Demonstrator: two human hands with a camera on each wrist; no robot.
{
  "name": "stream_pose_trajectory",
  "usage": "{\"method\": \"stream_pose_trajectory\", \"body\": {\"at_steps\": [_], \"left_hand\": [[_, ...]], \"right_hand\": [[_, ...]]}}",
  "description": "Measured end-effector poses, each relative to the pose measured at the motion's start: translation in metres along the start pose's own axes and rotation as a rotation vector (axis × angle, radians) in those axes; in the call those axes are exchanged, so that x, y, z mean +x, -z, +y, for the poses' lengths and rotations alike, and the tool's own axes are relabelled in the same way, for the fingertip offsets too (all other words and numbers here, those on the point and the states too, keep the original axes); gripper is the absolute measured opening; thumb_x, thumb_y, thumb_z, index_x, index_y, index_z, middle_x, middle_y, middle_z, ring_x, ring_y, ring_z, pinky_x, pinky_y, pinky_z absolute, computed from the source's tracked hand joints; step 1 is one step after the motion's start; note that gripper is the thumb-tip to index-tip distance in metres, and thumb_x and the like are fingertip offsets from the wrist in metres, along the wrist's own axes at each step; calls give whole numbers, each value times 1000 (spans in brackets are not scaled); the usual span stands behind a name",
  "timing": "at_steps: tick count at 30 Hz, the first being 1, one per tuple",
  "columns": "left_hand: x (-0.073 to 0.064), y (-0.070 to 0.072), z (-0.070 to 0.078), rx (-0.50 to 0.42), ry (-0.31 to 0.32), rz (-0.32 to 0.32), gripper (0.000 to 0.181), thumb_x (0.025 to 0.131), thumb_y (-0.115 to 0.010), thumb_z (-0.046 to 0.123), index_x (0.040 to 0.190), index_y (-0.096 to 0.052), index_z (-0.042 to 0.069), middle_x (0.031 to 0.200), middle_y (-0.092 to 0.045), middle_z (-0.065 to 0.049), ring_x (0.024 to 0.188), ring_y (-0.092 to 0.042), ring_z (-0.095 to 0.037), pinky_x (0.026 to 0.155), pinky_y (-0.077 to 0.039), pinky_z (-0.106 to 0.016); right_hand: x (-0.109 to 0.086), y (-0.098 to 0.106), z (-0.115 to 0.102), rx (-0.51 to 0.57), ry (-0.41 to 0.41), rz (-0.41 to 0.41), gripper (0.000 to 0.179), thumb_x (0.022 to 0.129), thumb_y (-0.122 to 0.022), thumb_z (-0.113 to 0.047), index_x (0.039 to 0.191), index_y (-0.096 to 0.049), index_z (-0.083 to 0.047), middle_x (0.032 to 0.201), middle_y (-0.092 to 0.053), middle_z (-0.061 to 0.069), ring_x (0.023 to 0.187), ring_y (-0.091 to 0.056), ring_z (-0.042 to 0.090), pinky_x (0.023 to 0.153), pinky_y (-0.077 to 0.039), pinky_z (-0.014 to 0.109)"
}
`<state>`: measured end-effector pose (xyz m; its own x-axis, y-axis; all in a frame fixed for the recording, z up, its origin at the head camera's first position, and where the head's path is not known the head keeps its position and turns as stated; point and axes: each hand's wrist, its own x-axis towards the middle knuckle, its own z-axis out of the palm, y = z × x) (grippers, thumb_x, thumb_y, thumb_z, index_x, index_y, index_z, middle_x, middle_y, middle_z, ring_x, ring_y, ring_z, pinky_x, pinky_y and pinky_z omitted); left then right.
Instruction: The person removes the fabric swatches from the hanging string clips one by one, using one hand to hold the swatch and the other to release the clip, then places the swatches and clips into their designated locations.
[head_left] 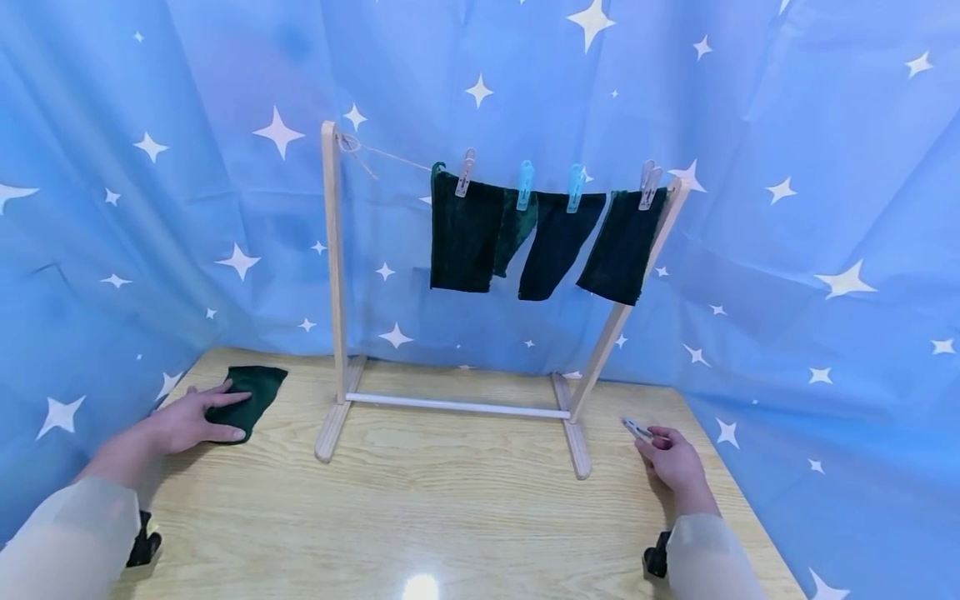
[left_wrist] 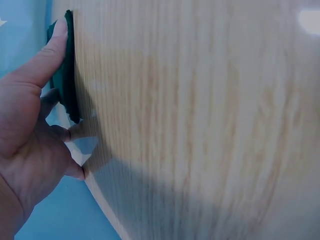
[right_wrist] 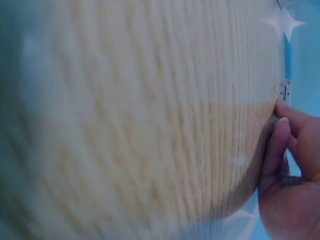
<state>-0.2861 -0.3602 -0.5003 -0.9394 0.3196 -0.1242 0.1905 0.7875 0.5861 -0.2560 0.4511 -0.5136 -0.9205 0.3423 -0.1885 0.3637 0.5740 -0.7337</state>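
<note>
At the table's left, a dark green cloth (head_left: pixel 258 396) lies flat with one corner toward the back. My left hand (head_left: pixel 187 417) rests on it, fingers spread, thumb along its near edge. From the left wrist, the thumb lies against the cloth (left_wrist: pixel 70 75) while other fingers touch the wood; part of the cloth is hidden behind the hand. On the right side, my right hand (head_left: pixel 675 462) pinches a greyish clothespin (head_left: pixel 636 429) between thumb and fingers, just above or on the table. Only the tip of that clothespin (right_wrist: pixel 285 89) shows beyond the fingers in the right wrist view.
A wooden drying rack (head_left: pixel 335 267) with a string line (head_left: pixel 397 157) stands at the back middle. Several dark green cloths (head_left: pixel 468 242) hang from it by pink and blue clothespins (head_left: pixel 575 187). A blue starry curtain (head_left: pixel 787 250) encloses the wooden table (head_left: pixel 450 492).
</note>
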Motion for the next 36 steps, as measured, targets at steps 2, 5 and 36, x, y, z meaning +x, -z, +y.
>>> {"method": "stream_pose_trajectory", "body": {"at_steps": [2, 5, 36], "left_hand": [[1, 0, -1, -16, 4, 5, 86, 97, -85, 35, 162, -46, -6, 170, -15, -48, 145, 7, -85, 110, -20, -92], [2, -1, -1, -30, 14, 5, 88, 96, -86, 36, 162, -46, -5, 170, -13, -47, 146, 9, -84, 110, -19, -92], [-7, -3, 40, -160, 42, 427, 73, 114, -55, 53, 160, -50, -4, 164, -43, -40, 145, -43, -67, 107, -46, -76]], "right_hand": [[-1, 0, -1, -1, -4, 3, 61, 111, -64, -30, 159, -44, 1, 134, -51, 22, 94, -60, 22, 70, -58, 28], [0, 0, 0, 2, 2, 5, 60, 111, -64, -29, 159, -44, 2, 132, -51, 22, 89, -61, 20, 69, -57, 28], [-27, 33, -19, 146, 124, -28, 68, 117, -53, -36, 167, -32, 6, 128, -66, 9, 93, -70, 2, 81, -65, 27]]}}
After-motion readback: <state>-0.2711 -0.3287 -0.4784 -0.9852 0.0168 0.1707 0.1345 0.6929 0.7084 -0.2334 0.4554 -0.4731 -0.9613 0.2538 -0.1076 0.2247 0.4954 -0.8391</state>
